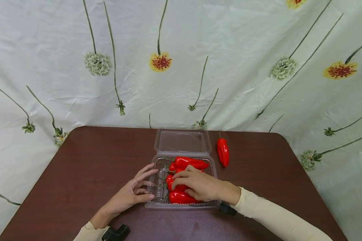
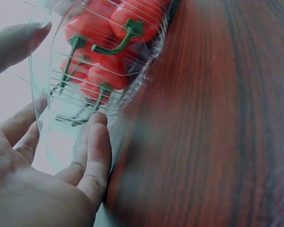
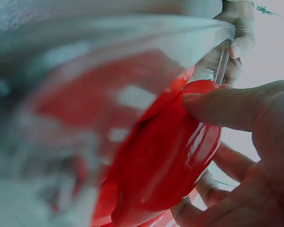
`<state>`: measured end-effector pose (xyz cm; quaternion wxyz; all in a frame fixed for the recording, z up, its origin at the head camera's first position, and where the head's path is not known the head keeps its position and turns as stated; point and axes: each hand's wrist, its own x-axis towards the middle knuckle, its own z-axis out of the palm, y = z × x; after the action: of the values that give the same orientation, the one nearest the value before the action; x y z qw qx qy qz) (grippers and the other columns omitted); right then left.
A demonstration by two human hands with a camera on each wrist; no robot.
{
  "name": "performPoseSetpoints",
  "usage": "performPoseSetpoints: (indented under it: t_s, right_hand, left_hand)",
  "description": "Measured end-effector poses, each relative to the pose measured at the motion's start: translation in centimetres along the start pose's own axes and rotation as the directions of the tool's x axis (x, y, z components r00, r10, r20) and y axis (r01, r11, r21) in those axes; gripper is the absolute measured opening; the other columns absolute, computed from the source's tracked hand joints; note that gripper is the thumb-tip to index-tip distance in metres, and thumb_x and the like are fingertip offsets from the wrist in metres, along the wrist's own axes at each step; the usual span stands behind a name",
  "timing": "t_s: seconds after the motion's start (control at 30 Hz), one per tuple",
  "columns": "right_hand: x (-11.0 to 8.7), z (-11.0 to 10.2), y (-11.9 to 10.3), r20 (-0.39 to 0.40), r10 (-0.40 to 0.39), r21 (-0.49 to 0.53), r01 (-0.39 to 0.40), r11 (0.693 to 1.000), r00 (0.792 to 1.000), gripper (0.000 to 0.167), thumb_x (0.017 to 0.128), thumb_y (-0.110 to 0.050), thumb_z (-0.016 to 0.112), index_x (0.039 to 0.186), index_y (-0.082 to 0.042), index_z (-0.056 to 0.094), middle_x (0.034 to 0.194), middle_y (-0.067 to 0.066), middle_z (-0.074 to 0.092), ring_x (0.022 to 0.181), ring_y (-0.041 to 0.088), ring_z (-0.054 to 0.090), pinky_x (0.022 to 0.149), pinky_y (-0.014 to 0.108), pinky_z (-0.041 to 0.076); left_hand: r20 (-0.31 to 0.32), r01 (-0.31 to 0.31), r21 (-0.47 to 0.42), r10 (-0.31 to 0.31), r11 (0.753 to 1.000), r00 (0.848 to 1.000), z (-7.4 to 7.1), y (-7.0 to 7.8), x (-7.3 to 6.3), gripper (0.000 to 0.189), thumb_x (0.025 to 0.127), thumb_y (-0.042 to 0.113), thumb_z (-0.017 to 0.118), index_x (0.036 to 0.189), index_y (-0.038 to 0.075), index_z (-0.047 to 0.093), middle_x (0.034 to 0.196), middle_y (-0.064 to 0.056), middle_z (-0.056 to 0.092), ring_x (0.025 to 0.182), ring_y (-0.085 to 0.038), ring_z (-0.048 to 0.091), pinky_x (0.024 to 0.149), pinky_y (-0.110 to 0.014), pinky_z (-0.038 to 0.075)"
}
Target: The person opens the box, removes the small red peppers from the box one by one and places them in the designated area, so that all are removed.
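A clear plastic clamshell container (image 1: 215,169) sits on the table with several red peppers (image 1: 182,197) lying in it, green stems to the left. My left hand (image 1: 131,190) is at the container's left side, its fingers extended and touching the clear wall, also seen in the left wrist view. Over the peppers is my right hand (image 1: 203,184), which holds one red pepper (image 3: 165,146) between thumb and fingers inside the container. In the head view the hand hides part of that pepper.
The container's hinged lid (image 1: 182,142) lies folded back toward the far edge of the brown table (image 1: 259,167). Right of the lid, a single red pepper (image 1: 222,152) lies on the tabletop. A flower-print cloth (image 1: 181,83) hangs behind the table.
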<state>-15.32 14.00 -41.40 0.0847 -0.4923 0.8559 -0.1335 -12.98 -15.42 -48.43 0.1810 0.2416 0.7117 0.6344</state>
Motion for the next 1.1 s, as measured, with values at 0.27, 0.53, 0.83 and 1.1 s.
performPoseSetpoints:
  t_s: [0.27, 0.53, 0.83, 1.1]
  right_hand:
    - [-0.3, -0.2, 0.5, -0.024, -0.021, 0.083, 0.023, 0.996, 0.999, 0.036, 0.089, -0.003, 0.070, 0.119, -0.023, 0.066, 0.137, -0.003, 0.062, 0.108, 0.016, 0.050, 0.087, 0.020, 0.042]
    - [-0.8, -1.1, 0.9, -0.031, -0.017, 0.135, 0.021, 0.991, 0.999, 0.032, 0.094, -0.009, 0.067, 0.122, -0.023, 0.065, 0.143, 0.000, 0.056, 0.124, 0.021, 0.050, 0.100, 0.030, 0.045]
    - [-1.5, -2.0, 1.2, -0.067, 0.007, 0.171, 0.005, 0.985, 0.998, 0.034, 0.096, -0.011, 0.065, 0.127, -0.023, 0.063, 0.144, 0.001, 0.052, 0.136, 0.021, 0.046, 0.109, 0.041, 0.044]
    - [-2.3, -2.7, 2.1, -0.180, 0.022, 0.217, 0.018, 0.976, 0.983, 0.041, 0.096, -0.008, 0.064, 0.134, -0.024, 0.061, 0.148, 0.005, 0.048, 0.136, 0.024, 0.047, 0.105, 0.044, 0.047]
  left_hand:
    - [0.002, -0.011, 0.003, 0.011, 1.000, 1.000, 0.0, -0.2, 0.1, 0.075, 0.093, 0.001, 0.068, 0.158, 0.008, 0.030, 0.168, -0.005, 0.005, 0.120, -0.025, 0.055, 0.086, -0.028, 0.053]
    - [0.003, -0.026, 0.008, 0.026, 1.000, 1.000, 0.0, -0.1, 0.1, 0.075, 0.093, 0.001, 0.068, 0.157, 0.008, 0.031, 0.168, -0.006, 0.005, 0.122, -0.028, 0.055, 0.087, -0.028, 0.053]
    - [-0.002, -0.018, 0.009, 0.018, 1.000, 1.000, 0.0, -0.1, 0.0, 0.074, 0.092, 0.001, 0.069, 0.157, 0.009, 0.032, 0.168, -0.006, 0.007, 0.121, -0.027, 0.055, 0.086, -0.029, 0.053]
    - [-0.001, -0.037, 0.005, 0.037, 0.999, 0.999, 0.1, -0.1, 0.0, 0.074, 0.092, 0.000, 0.068, 0.156, 0.006, 0.032, 0.168, -0.008, 0.007, 0.120, -0.027, 0.056, 0.086, -0.028, 0.053]
